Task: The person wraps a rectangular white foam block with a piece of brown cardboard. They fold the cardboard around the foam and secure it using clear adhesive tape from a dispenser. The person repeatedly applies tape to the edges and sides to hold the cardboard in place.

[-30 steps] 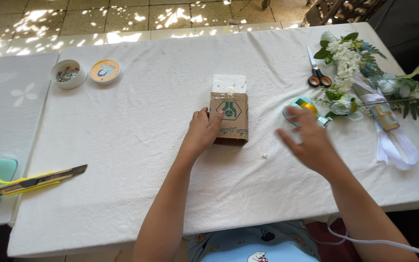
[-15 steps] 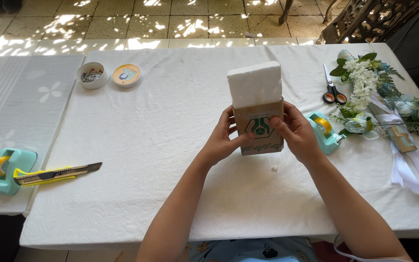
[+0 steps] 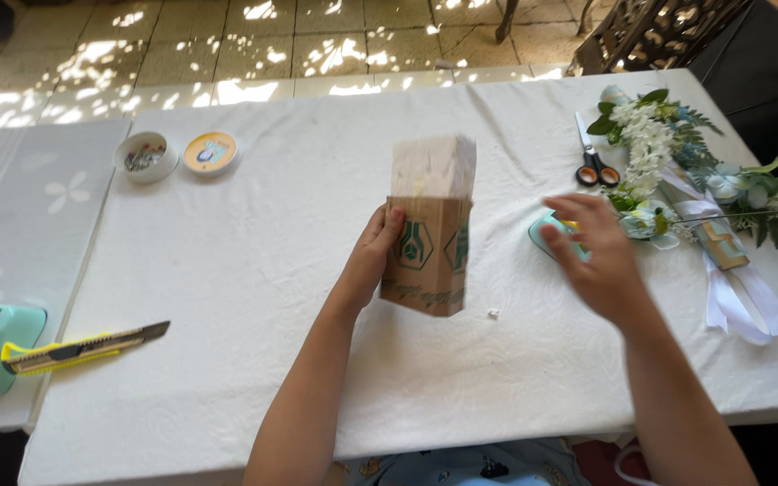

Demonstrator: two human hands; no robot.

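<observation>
We hold the brown paper bag (image 3: 428, 243) upright above the worktop (image 3: 254, 261) in our left hand (image 3: 373, 252)'s closed grip; right hand (image 3: 592, 256), fingers spread, reaches the teal tape dispenser (image 3: 547, 236) just beside it, likely for taping.

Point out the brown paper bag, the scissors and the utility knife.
brown paper bag (image 3: 425, 256), head view, front panel.
scissors (image 3: 594, 169), head view, handles.
utility knife (image 3: 83, 349), head view, yellow body.

bright dappled daylight, slight motion blur
</observation>
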